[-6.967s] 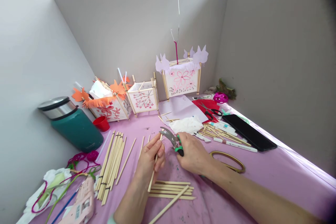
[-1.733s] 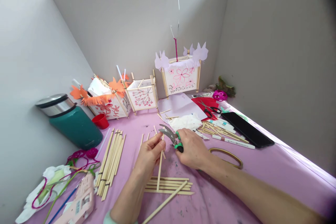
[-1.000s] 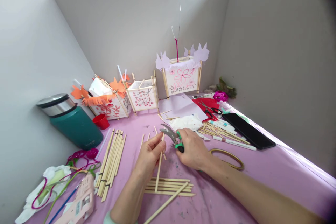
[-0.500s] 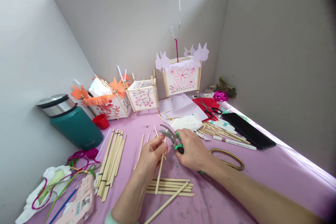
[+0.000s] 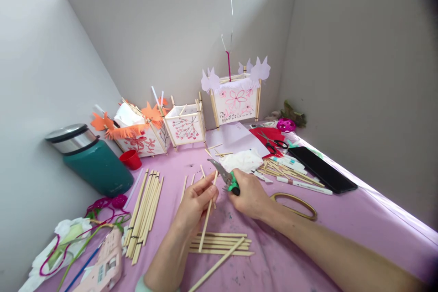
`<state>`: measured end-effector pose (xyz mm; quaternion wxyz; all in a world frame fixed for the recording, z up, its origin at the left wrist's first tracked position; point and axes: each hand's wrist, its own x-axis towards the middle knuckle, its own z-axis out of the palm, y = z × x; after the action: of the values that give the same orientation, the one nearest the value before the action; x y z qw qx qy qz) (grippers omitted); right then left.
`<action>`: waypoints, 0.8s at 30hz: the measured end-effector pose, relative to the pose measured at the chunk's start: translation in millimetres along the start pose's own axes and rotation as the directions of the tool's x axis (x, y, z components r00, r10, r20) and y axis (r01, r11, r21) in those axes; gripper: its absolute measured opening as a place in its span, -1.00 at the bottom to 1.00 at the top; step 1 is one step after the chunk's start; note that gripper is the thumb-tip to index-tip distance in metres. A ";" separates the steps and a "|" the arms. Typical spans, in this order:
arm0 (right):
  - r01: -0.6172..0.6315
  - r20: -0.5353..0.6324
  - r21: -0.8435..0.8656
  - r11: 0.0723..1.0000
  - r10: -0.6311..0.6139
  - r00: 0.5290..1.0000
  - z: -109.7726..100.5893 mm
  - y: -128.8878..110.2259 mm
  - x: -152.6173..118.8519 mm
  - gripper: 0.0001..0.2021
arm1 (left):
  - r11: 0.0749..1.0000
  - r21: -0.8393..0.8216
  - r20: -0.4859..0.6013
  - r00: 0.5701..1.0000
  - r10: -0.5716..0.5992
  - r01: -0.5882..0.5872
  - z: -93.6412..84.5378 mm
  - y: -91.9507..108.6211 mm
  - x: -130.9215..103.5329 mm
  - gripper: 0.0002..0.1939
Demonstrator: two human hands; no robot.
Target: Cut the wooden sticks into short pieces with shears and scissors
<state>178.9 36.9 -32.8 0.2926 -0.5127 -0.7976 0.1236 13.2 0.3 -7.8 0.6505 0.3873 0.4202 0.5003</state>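
Observation:
My left hand pinches a thin wooden stick between thumb and fingers, tilted with its top end up. Pruning shears with green handles are gripped in my right hand; their metal jaws point left, beside the top end of that stick. Whether the jaws touch it I cannot tell. Under my hands several short sticks lie in a row on the purple cloth, with a longer stick slanting across them. More thin sticks lie partly hidden behind my left hand.
Bundled sticks, a glue gun and a teal bottle are at left. Paper lanterns stand behind, near a red cup. At right lie loose sticks, a phone, black scissors and a gold handle.
The shears' jaws, spread apart near the stick's top end before, now look closed together. Both hands keep their holds, and the stick has barely shifted.

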 end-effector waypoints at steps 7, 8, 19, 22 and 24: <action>0.021 -0.023 0.038 0.999 -0.020 1.000 -6.1 -1.6 -0.3 -0.80 | 0.999 -0.055 -0.031 1.000 -0.006 0.004 -0.1 5.4 1.0 -0.34; 0.031 -0.020 0.035 0.999 -0.030 0.999 -7.2 -1.5 -0.9 -0.79 | 0.998 -0.059 -0.039 0.999 -0.006 0.004 -0.5 5.7 1.4 -0.33; 0.067 0.006 -0.098 0.993 -0.067 0.998 -8.1 -3.2 -5.1 -0.72 | 0.999 0.039 -0.129 0.992 -0.018 0.023 1.9 1.9 1.9 -0.27; 0.046 0.032 -0.115 0.992 -0.043 0.999 -9.3 -5.0 -5.8 -0.71 | 0.997 0.079 -0.106 0.994 0.005 0.004 3.6 1.3 1.8 -0.29; 0.028 0.056 -0.127 0.991 -0.021 0.998 -10.1 -6.7 -5.7 -0.72 | 0.995 0.102 -0.116 0.993 0.012 -0.001 3.6 0.2 2.0 -0.30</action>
<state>181.6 27.7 -23.3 0.2388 -0.5171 -0.8178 0.0826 16.8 1.9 -6.7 0.6026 0.3913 0.4812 0.5022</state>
